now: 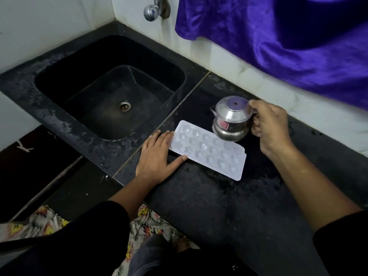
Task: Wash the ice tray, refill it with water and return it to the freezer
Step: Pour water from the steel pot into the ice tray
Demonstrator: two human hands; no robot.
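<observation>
The one ice tray (207, 150) lies flat on the black speckled stone counter (209, 206), just right of the sink (75, 76); it is a thin rectangle of white, half-clear plastic with rounded corners and three rows of small rounded cavities; how many cavities are in each row I cannot tell, because the jug covers some.

The left hand (155, 156) rests flat on the counter with straight fingers; the fingertips touch the left short end of the tray and the thumb lies along its near edge.

The right hand (268, 126) has its fingers curled around the handle of one small shiny steel jug (232, 118) with a lid and a red sticker; the jug is tilted over the far right part of the tray.

The sink is one deep black basin with rounded corners and a round metal drain (125, 106); one chrome tap (154, 8) is on the white tiled wall above it; one purple velvet-like cloth (278, 36) hangs at the right.
</observation>
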